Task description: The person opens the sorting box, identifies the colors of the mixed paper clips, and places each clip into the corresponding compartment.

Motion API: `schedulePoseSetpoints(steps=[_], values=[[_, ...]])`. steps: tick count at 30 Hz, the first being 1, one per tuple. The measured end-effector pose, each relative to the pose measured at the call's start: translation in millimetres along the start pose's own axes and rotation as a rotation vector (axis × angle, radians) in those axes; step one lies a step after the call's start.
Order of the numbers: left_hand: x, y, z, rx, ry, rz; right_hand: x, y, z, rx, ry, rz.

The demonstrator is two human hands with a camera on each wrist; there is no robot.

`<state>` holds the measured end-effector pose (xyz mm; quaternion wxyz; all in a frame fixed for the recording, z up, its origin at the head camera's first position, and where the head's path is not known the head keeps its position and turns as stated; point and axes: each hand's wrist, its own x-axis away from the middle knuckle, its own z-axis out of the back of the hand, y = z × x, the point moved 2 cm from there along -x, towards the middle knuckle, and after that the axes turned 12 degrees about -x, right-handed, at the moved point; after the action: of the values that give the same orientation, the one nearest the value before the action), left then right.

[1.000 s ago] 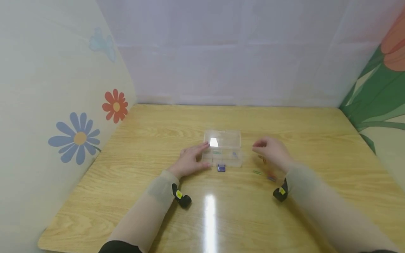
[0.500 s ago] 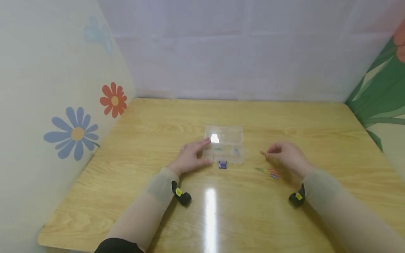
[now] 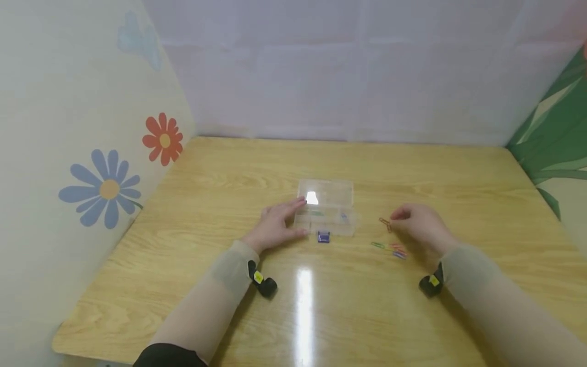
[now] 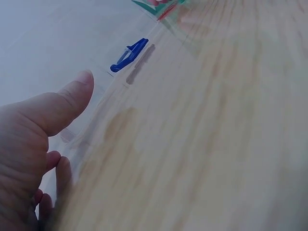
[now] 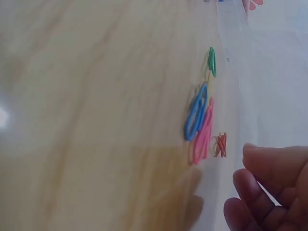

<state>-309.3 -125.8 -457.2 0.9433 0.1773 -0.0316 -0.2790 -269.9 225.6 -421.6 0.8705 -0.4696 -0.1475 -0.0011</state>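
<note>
A clear plastic compartment box stands with its lid raised; a green clip and a blue one show inside. On its front is a blue latch. My left hand rests at the box's left side, thumb near the front corner and fingers by the lid. To the right, my right hand is low over the table, fingers bent, with its fingertips close beside red-orange paper clips. In the right wrist view a gap shows between thumb and index finger, and nothing between them.
Nearer to me than the right hand lie a green paper clip, a blue paper clip and pink paper clips, with a yellow one among them. The wooden table meets a white backdrop behind.
The right hand has moved right, away from the box, and come down beside the red-orange clips. The left hand stays at the box. The head view has tilted slightly.
</note>
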Motion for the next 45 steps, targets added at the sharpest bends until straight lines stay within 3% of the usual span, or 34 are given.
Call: schedulePoseSetpoints(steps=[16,25,31,38,42,45], values=[[-2.3,2.8,-0.5,-0.012,0.011,-0.009,5.0,-4.9,3.9,0.015,-0.062,0.013],[-3.2,4.6,4.6,-0.021,0.016,-0.005,11.3,-14.9,-20.5,0.088,-0.19,-0.003],[-4.0,2.9,3.3,-0.017,0.014,-0.008,10.7,-16.8,-29.4,0.108,-0.164,-0.007],[-2.3,2.9,3.6,-0.012,0.004,0.007,9.1,-18.6,-31.8,0.2,-0.177,0.052],[-1.5,3.2,3.3,-0.017,-0.01,0.021,11.2,-19.6,-31.1,0.021,-0.165,-0.047],[-0.7,2.7,2.8,-0.017,-0.014,0.024,11.9,-25.6,-27.7,-0.04,-0.146,-0.067]])
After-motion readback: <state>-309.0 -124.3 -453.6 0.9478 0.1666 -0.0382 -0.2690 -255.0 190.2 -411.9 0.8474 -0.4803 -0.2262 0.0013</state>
